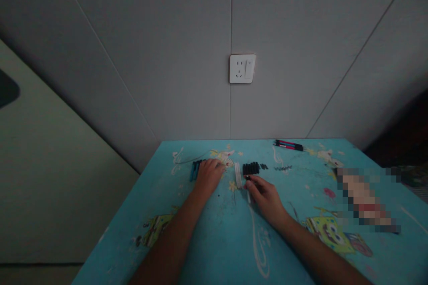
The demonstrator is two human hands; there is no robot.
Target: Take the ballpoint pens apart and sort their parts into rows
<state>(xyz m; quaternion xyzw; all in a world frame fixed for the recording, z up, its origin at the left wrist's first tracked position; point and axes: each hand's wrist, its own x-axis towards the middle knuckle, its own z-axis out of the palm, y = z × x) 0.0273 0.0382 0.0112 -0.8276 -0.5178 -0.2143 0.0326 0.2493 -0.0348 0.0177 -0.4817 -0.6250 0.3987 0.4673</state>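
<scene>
My right hand (pixel 265 193) pinches a thin white stick with a dark upper end, which looks like a pen refill (pixel 248 197). Just left of those fingers, several white refills (pixel 238 175) lie side by side. A row of short black grips or caps (pixel 251 168) sits beyond my right fingertips, with small dark pieces (pixel 264 166) beside it. My left hand (pixel 210 170) rests on the table with fingers extended to the right, nothing visible in them. It partly covers a row of blue tubes with black ends, like pen barrels (pixel 194 171).
Pens with red and black bodies (pixel 288 145) lie near the back edge. Small springs (pixel 282 168) are right of the dark pieces. A blurred flat item (pixel 366 200) lies at right on the blue patterned table (pixel 220 249). Behind stands a wall with a socket (pixel 242 69).
</scene>
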